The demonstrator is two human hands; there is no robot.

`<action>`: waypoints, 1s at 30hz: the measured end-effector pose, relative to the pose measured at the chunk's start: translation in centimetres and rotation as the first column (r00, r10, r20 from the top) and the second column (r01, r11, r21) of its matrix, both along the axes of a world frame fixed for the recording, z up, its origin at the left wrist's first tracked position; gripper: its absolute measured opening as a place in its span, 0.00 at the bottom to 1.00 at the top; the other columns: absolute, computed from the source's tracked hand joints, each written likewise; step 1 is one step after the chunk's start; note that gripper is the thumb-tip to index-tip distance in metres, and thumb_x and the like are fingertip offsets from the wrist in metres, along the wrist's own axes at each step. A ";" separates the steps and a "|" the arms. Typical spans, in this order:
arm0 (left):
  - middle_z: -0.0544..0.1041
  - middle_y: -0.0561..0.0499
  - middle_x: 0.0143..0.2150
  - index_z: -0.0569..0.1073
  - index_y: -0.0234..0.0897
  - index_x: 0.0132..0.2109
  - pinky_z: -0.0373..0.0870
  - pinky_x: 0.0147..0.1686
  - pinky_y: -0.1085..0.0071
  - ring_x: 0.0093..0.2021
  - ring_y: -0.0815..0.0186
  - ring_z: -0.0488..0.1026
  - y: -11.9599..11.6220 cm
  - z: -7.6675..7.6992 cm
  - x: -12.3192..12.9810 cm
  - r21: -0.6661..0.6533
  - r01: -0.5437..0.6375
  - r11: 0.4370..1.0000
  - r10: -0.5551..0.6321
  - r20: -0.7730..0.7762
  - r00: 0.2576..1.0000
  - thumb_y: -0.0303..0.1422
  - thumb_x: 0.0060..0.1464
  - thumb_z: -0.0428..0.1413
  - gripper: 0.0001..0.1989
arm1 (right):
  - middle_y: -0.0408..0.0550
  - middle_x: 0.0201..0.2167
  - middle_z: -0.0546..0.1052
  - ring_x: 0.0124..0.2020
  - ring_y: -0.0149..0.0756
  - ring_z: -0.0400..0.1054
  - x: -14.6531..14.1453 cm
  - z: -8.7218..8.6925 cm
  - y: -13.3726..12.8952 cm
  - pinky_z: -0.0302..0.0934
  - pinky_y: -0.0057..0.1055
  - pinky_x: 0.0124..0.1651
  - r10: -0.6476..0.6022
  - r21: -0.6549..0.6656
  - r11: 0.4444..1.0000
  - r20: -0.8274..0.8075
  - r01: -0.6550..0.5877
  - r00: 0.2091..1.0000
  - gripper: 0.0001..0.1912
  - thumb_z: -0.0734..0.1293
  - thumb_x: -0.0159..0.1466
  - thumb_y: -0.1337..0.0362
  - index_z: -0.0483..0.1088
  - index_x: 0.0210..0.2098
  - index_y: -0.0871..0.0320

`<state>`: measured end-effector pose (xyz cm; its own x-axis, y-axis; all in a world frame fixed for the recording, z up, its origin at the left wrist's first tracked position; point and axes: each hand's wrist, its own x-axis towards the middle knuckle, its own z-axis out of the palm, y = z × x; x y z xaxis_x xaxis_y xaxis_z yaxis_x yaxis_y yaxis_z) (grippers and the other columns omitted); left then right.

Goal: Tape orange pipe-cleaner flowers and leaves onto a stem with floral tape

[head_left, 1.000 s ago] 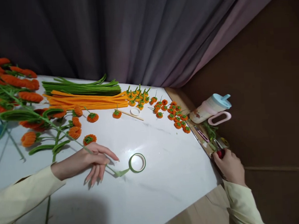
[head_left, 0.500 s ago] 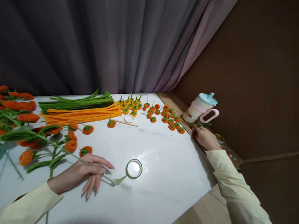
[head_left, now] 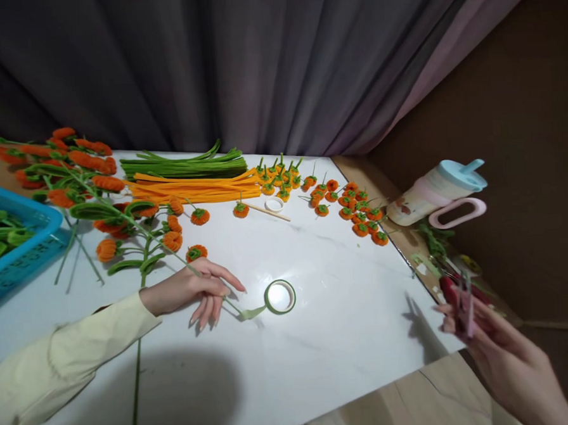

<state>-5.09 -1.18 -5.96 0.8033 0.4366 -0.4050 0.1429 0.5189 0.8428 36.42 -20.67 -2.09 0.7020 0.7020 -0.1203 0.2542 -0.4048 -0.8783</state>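
Observation:
My left hand (head_left: pixel 195 293) pinches a thin green stem (head_left: pixel 172 251) between thumb and fingers, the other fingers loosely spread. The stem's end, past my fingertips, is joined to a strip of green floral tape (head_left: pixel 252 314) that runs to the tape roll (head_left: pixel 279 297) lying on the table. At the table's right edge my right hand (head_left: pixel 503 347) is raised, closed around small pink-handled scissors (head_left: pixel 465 307), blurred by motion. Orange fuzzy flowers (head_left: pixel 173 242) with green leaves lie near and beyond my left hand. A long stem (head_left: pixel 137 385) passes under my left forearm.
Bundles of green (head_left: pixel 181 166) and orange chenille stems (head_left: pixel 197 190) lie at the back, beside rows of small orange flower heads (head_left: pixel 360 211). A wooden stick (head_left: pixel 269 212) and white ring (head_left: pixel 274 204) are nearby. A blue basket (head_left: pixel 37 235) stands left, a lidded tumbler (head_left: pixel 419 196) right.
My right hand has come from beside the tumbler toward me and now carries the pink-handled scissors. The view has turned left, bringing the blue basket in. My left hand keeps its pinch.

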 end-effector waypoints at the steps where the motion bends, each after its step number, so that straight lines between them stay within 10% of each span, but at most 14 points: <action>1: 0.77 0.41 0.19 0.76 0.26 0.39 0.63 0.08 0.80 0.12 0.65 0.70 0.0 0.1 0.0 -0.001 0.005 1.000 -0.005 -0.003 1.000 0.27 0.49 0.53 0.11 | 0.49 0.38 0.73 0.31 0.39 0.69 -0.9 -0.4 -0.9 0.66 0.32 0.32 -0.025 0.044 0.998 -0.181 0.033 0.983 0.26 0.72 0.47 0.55 0.69 0.44 0.52; 8: 0.77 0.41 0.18 0.75 0.25 0.39 0.62 0.08 0.82 0.12 0.66 0.70 -0.1 0.4 -0.1 0.011 0.007 1.000 -0.007 -0.023 1.000 0.28 0.49 0.53 0.11 | 0.41 0.23 0.62 0.19 0.23 0.53 -7.9 -1.7 -2.4 0.57 0.19 0.18 0.081 0.178 0.980 -0.765 0.089 0.639 0.16 0.74 0.49 0.67 0.72 0.37 0.59; 18: 0.76 0.42 0.18 0.75 0.25 0.39 0.61 0.07 0.81 0.11 0.65 0.70 -0.1 0.5 0.0 0.019 0.010 1.000 -0.009 -0.062 0.998 0.28 0.49 0.52 0.12 | 0.33 0.17 0.49 0.15 0.20 0.35 -10.4 -3.2 -0.2 0.42 0.15 0.14 0.276 0.336 0.936 -0.889 0.109 0.366 0.18 0.67 0.58 0.50 0.69 0.31 0.61; 30: 0.76 0.45 0.18 0.75 0.25 0.39 0.61 0.08 0.81 0.11 0.66 0.70 -0.1 0.8 0.0 0.021 0.010 1.000 -0.008 -0.109 0.994 0.28 0.50 0.52 0.12 | 0.32 0.13 0.50 0.12 0.18 0.34 -12.7 -4.3 0.2 0.42 0.13 0.11 0.398 0.416 0.907 -0.793 -0.066 0.461 0.11 0.64 0.63 0.59 0.72 0.34 0.62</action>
<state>-5.10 -1.31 -5.20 0.7591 0.4392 -0.4805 0.2387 0.4988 0.8332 23.67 -20.44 -6.35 0.1710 0.9325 -0.3182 -0.6336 -0.1432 -0.7603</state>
